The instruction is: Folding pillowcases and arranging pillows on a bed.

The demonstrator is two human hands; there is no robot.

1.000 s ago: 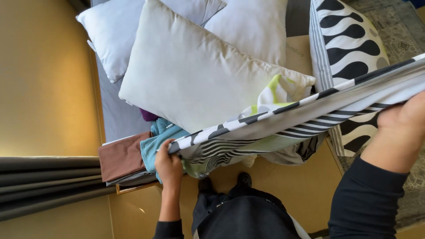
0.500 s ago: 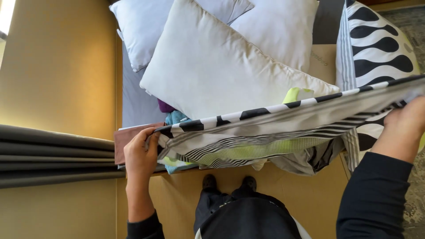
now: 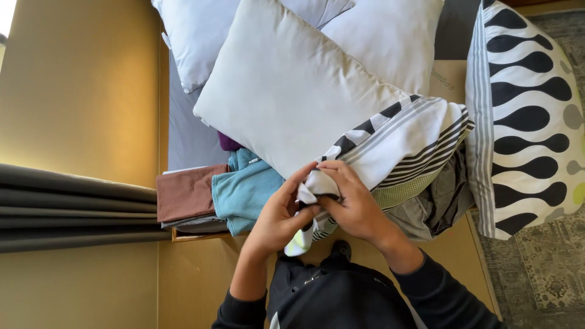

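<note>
A white cloth with black stripes and a yellow-green lining, the striped cloth (image 3: 402, 143), lies folded over the bed's near edge. Both my hands meet at its corners in front of me. My left hand (image 3: 277, 213) pinches one corner from the left. My right hand (image 3: 353, 204) grips the bunched corners from the right. A loose end hangs below my fingers. The cloth rests against a large white pillow (image 3: 286, 97).
Folded brown cloth (image 3: 186, 195) and teal towel (image 3: 247, 192) lie left of my hands. More white pillows (image 3: 201, 33) sit behind. A black-and-white patterned pillow (image 3: 527, 116) stands at right. Grey curtain (image 3: 73, 207) hangs at left. Grey fabric (image 3: 439, 204) lies under the striped cloth.
My hands were spread wide, holding the striped cloth stretched out. They have come together in the middle, folding the cloth in half with its corners meeting.
</note>
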